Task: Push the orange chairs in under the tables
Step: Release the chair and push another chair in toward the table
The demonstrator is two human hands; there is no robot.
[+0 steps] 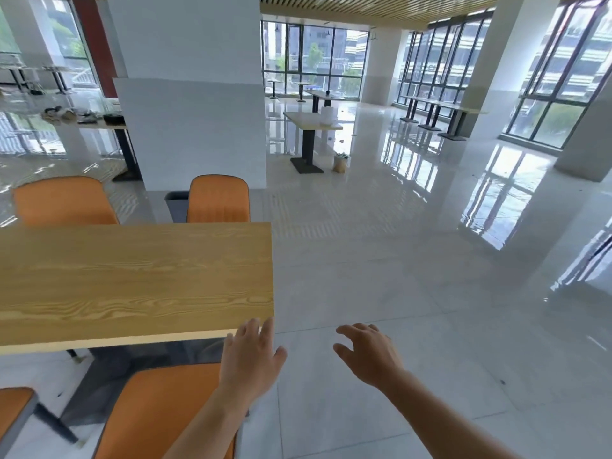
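A long wooden table [132, 276] fills the left half of the view. On its near side an orange chair [159, 412] stands just below me, its back toward me, with another orange chair [13, 409] at the bottom left edge. Two more orange chairs [63, 202] [218, 200] stand at the far side, their backs showing above the tabletop. My left hand [251, 359] hovers open above the near chair's back, beside the table's right corner, touching nothing. My right hand [367, 352] is open over bare floor.
A white pillar [188, 94] rises behind the table, with a grey bin [177, 205] at its foot. Further tables [313, 125] stand on the glossy tiled floor [414, 293], and a small bag [341, 162] sits beside one. Windows line the far walls.
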